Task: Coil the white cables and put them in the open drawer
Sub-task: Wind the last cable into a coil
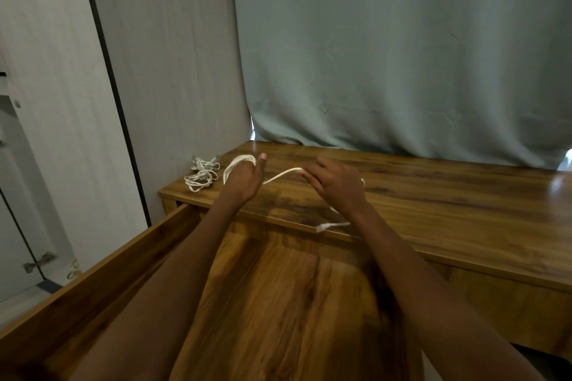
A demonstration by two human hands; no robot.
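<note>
While the left hand (244,179) grips white cable (283,176) loops mid-frame, the right hand (335,184) seemingly pinches its strand above the drawer (102,275).

Left hand (244,178), right hand (335,187): bare. Forearms bare, no sleeves, rings, watch or gloves seen.

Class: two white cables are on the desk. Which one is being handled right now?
The cable stretched between the left hand and right hand, looped around the left. The other, a loose bundle at the desk's far left corner, lies untouched.
</note>
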